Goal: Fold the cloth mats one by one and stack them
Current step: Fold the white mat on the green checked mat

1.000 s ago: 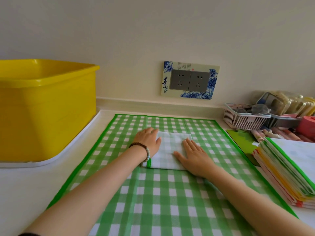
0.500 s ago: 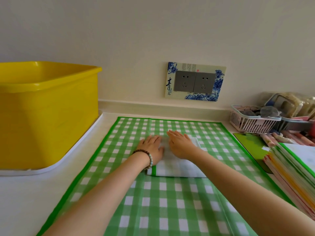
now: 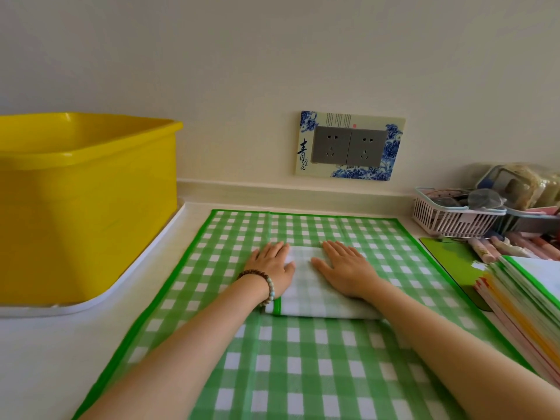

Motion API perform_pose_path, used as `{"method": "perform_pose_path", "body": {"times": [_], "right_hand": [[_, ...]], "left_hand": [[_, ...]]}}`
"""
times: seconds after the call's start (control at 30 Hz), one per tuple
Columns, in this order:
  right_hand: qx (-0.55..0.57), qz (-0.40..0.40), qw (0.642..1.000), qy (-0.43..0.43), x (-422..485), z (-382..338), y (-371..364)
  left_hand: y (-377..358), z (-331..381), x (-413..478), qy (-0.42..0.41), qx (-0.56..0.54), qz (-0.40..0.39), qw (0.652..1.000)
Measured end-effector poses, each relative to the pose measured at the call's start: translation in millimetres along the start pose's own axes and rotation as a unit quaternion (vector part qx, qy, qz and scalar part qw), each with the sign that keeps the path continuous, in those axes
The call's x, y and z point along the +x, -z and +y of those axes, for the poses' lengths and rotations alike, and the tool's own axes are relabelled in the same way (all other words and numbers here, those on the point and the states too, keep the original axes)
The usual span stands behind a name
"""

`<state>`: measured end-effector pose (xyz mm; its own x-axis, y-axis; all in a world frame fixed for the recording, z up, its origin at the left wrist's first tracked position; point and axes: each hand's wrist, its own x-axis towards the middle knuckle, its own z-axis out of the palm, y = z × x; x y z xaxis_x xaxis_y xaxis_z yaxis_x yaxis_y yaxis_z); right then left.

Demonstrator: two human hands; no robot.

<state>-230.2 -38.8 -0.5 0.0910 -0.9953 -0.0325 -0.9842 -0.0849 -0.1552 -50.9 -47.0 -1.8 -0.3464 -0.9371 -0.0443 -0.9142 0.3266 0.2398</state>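
A folded green-and-white checked cloth mat lies as a small rectangle on a larger, spread-out checked mat with a green border. My left hand, with a bead bracelet at the wrist, presses flat on the folded mat's left edge. My right hand lies flat on its right half, fingers straight and pointing away from me. Both palms are down and hold nothing. At the right edge a pile of several flat mats lies with coloured edges showing.
A big yellow tub on a white tray stands at the left. A wall socket plate is straight ahead. At the back right are a white basket, packets, and a green mat beside the pile.
My right hand slid from beside the left hand out to the right across the folded mat. The left hand stayed on the left edge.
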Motion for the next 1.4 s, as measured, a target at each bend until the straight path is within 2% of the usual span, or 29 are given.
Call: {"method": "perform_pose_path", "body": {"times": [0.3, 0.4, 0.53, 0.67, 0.83, 1.03, 1.23, 1.4], "right_hand": [[0.043, -0.025, 0.998, -0.050, -13.3, 31.8, 11.9], [0.118, -0.019, 0.991, -0.067, -14.5, 31.5, 17.9], [0.339, 0.035, 0.933, -0.115, -20.3, 36.0, 39.5], [0.460, -0.055, 0.872, -0.159, -32.7, 48.2, 64.3], [0.464, -0.155, 0.850, -0.194, -45.4, 51.6, 70.9], [0.441, -0.169, 0.851, -0.230, -40.3, 36.7, 72.7], [0.486, -0.152, 0.823, -0.250, -39.5, 19.4, 71.3], [0.541, -0.079, 0.804, -0.235, -42.6, -0.3, 62.2]], "left_hand": [[-2.3, -2.3, -0.6, -0.003, -0.004, 0.011, 1.000], [-3.5, -2.4, -1.0, 0.000, -0.012, 0.015, 1.000], [-4.6, -2.7, 1.0, 0.007, -0.031, 0.020, 0.999], [-7.2, -3.3, 3.9, 0.006, -0.036, 0.025, 0.999], [-8.3, -4.2, 5.7, 0.004, -0.032, 0.030, 0.999], [-7.0, -2.6, 3.7, 0.005, -0.036, 0.031, 0.999], [-8.4, -3.9, 5.3, 0.006, -0.042, 0.037, 0.998], [-7.8, -2.8, 3.8, 0.001, -0.062, 0.048, 0.997]]}}
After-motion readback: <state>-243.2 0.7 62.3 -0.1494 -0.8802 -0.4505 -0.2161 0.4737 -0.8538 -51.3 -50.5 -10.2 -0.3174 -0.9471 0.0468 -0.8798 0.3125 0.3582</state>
